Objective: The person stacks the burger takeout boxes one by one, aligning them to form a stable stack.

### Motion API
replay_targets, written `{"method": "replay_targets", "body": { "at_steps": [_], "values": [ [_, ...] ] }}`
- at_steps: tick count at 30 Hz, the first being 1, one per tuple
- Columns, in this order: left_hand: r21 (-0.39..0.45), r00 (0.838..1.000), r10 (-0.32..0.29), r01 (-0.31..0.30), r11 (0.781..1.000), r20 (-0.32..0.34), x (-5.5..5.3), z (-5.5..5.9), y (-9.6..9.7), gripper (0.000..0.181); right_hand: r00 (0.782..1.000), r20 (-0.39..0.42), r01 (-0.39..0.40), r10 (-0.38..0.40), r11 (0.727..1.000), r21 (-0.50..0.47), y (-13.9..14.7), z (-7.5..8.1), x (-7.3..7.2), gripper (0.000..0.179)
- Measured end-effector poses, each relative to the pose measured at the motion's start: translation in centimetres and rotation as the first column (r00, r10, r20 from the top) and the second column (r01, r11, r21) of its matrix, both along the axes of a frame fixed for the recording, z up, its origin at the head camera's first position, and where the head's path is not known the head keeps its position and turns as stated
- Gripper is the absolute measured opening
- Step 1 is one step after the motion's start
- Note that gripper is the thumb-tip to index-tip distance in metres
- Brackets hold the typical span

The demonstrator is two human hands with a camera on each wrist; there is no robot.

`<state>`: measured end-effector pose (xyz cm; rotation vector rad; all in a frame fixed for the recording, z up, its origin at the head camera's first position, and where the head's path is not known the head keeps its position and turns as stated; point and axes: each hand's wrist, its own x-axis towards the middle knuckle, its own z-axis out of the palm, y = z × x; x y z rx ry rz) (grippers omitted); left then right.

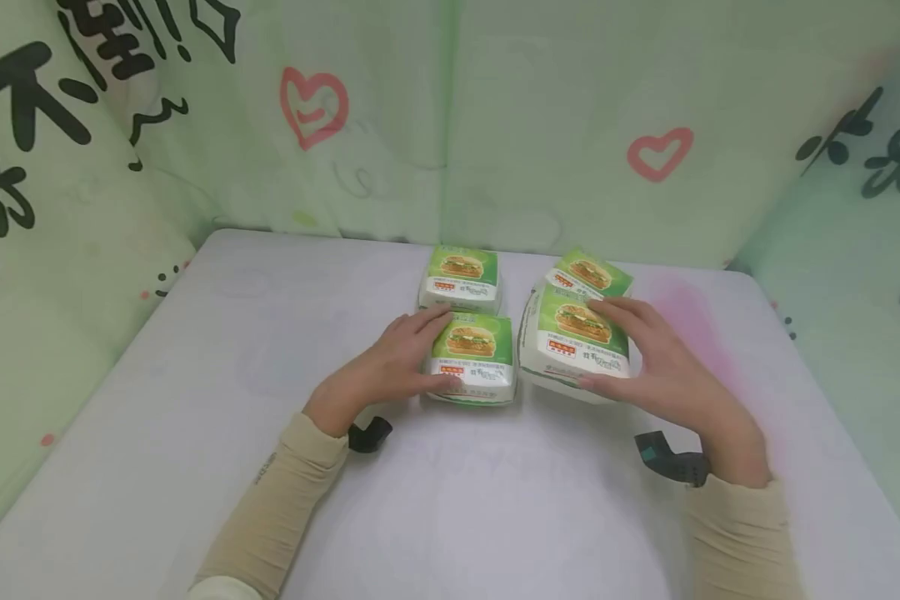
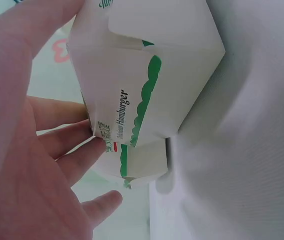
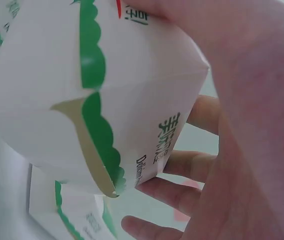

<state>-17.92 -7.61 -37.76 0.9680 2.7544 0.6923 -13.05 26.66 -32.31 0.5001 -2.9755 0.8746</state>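
Four sides of a pale table surround several burger boxes, white with green tops and a printed burger. My left hand (image 1: 390, 358) holds the front left burger box (image 1: 472, 358) by its left side, thumb at the front edge and fingers at the back. In the left wrist view, that box's white side (image 2: 131, 95) shows a green scalloped strip. With thumb and fingers, my right hand (image 1: 663, 358) grips the front right burger box (image 1: 576, 337), which sits slightly tilted. Its side flap (image 3: 99, 145) gapes a little in the right wrist view. Both palms' far sides are hidden.
Behind the left box stands another burger box (image 1: 461, 275). A further burger box (image 1: 592, 271), turned askew, is partly hidden behind the right one. The white table (image 1: 450, 500) meets green cloth walls (image 1: 495, 125) at the back and sides.
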Motion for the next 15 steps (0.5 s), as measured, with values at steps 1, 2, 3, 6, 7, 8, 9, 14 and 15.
{"method": "replay_targets", "body": {
  "at_steps": [1, 2, 3, 6, 7, 8, 9, 14, 15],
  "values": [
    [-0.004, 1.0, 0.001, -0.001, 1.0, 0.007, 0.0, 0.0, 0.1, 0.096, 1.0, -0.001, -0.001, 0.001, 1.0, -0.009, -0.3, 0.1, -0.1, 0.088],
    [-0.008, 1.0, 0.0, 0.0, 1.0, 0.011, 0.0, 0.0, 0.2, 0.096, 1.0, -0.001, -0.004, 0.004, 1.0, -0.016, -0.6, 0.2, -0.2, 0.088],
    [-0.009, 1.0, 0.0, 0.0, 1.0, 0.012, 0.0, 0.0, 0.3, 0.096, 1.0, -0.002, -0.005, 0.005, 1.0, -0.02, -0.9, 0.3, -0.3, 0.088],
    [-0.003, 1.0, -0.001, 0.001, 1.0, 0.012, 0.1, 0.0, 0.5, 0.097, 1.0, -0.001, -0.013, 0.013, 1.0, -0.018, -1.8, 0.8, -0.6, 0.088],
    [-0.001, 1.0, -0.002, 0.002, 1.0, 0.012, 0.1, 0.0, 0.5, 0.097, 1.0, -0.001, -0.015, 0.015, 1.0, -0.016, -2.1, 0.9, -0.6, 0.088],
    [0.0, 1.0, -0.001, 0.001, 1.0, 0.01, 0.1, -0.1, 0.6, 0.097, 1.0, -0.001, -0.016, 0.016, 1.0, -0.015, -2.4, 1.1, -0.6, 0.089],
    [0.001, 1.0, 0.0, 0.0, 1.0, 0.01, 0.2, 0.0, 0.6, 0.098, 1.0, -0.003, -0.017, 0.017, 1.0, -0.014, -2.6, 1.2, -0.7, 0.09],
    [-0.001, 1.0, 0.015, -0.015, 1.0, 0.017, 0.0, 0.1, 0.4, 0.104, 1.0, -0.012, -0.023, 0.022, 0.999, -0.035, -3.5, 1.3, -0.8, 0.092],
    [-0.001, 1.0, 0.018, -0.018, 1.0, 0.017, -0.1, 0.2, 0.3, 0.105, 0.999, -0.02, -0.028, 0.027, 0.999, -0.037, -3.6, 1.3, -0.9, 0.092]
  ]
}}
